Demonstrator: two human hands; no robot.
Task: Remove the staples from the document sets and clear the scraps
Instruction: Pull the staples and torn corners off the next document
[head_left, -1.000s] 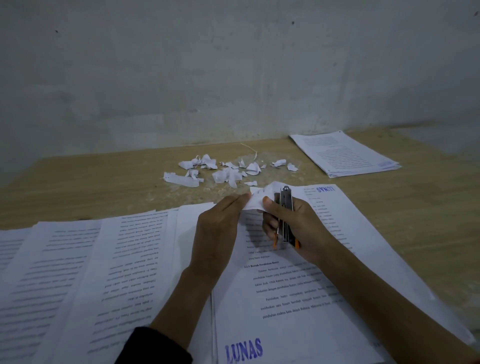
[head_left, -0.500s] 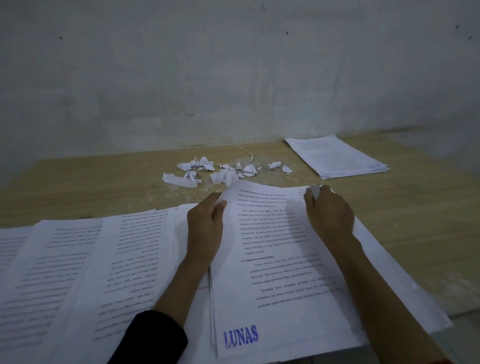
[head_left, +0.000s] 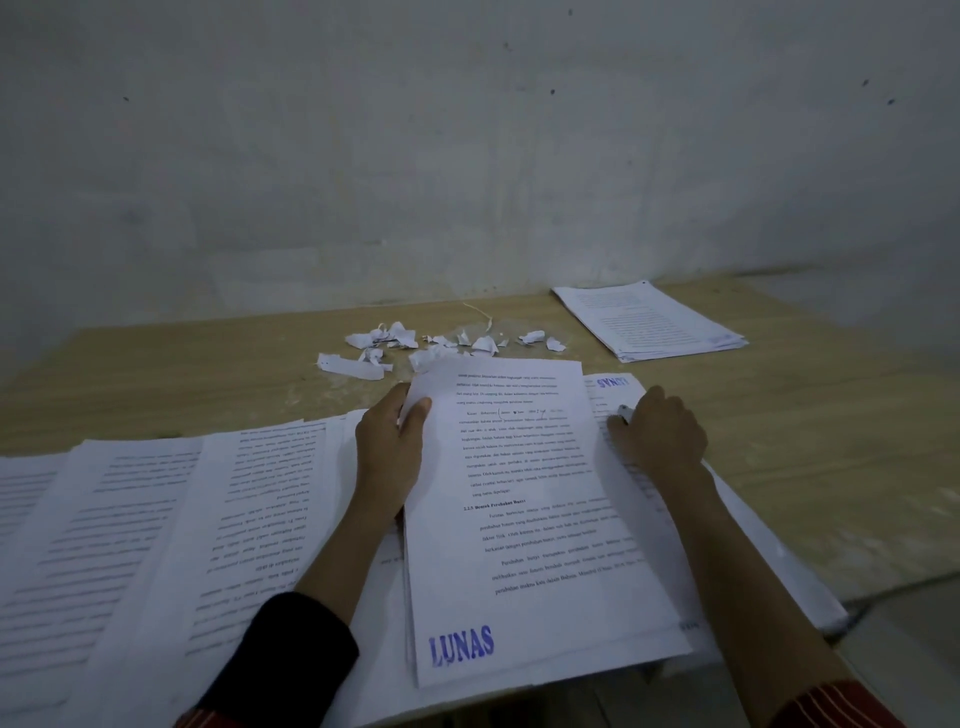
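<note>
Head view: your left hand (head_left: 392, 447) pinches the LUNAS-stamped document set (head_left: 519, 519) at its far left corner. Right of it, your right hand (head_left: 657, 436) curls its fingers round a small metal tool (head_left: 624, 412); scraps (head_left: 395, 338) lie just beyond the set.

A document set (head_left: 519, 519) stamped LUNAS in blue lies at lower centre, its top-left corner pinched by the left hand (head_left: 389, 452). It rests over another stamped set (head_left: 613, 383) jutting out at right, where the right hand (head_left: 662, 436) grips a metal tool (head_left: 625, 413), only its silvery tip showing. Printed sheets (head_left: 156, 519) fan across the lower left, a neat stack (head_left: 649, 322) lies at upper right, and torn white scraps (head_left: 431, 345) are strewn just above centre.
</note>
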